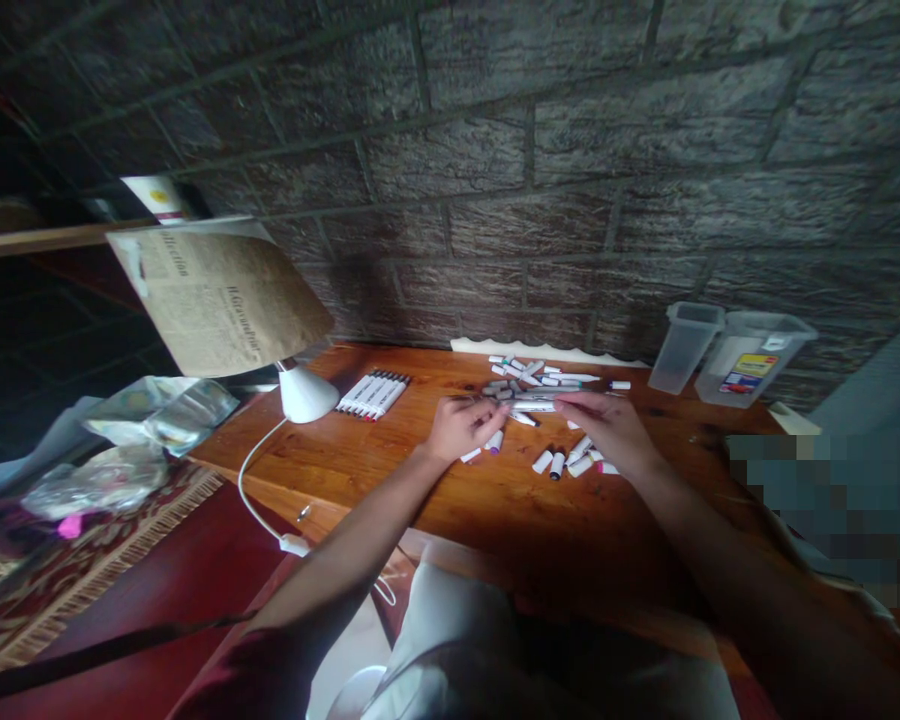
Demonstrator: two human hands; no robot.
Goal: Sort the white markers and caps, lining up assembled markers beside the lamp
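Note:
A white marker (532, 407) lies level between my two hands, above the wooden desk. My left hand (461, 428) pinches its left end, and the fingers of my right hand (606, 425) close on its right end. Behind my hands is a loose heap of markers and caps (529, 372). Nearer me, several white caps (579, 455), one with a pink end, lie beside my right hand. A cap with a purple end (496, 442) rests close to my left hand. Farther left, a neat row of white markers (373, 395) lies side by side.
A white lamp base (305, 393) with a printed shade (221, 300) stands on the desk's left; its cord (246, 480) hangs over the front edge. Two clear plastic containers (754, 360) stand at the back right. Behind the desk (450, 500) rises a block wall (480, 200).

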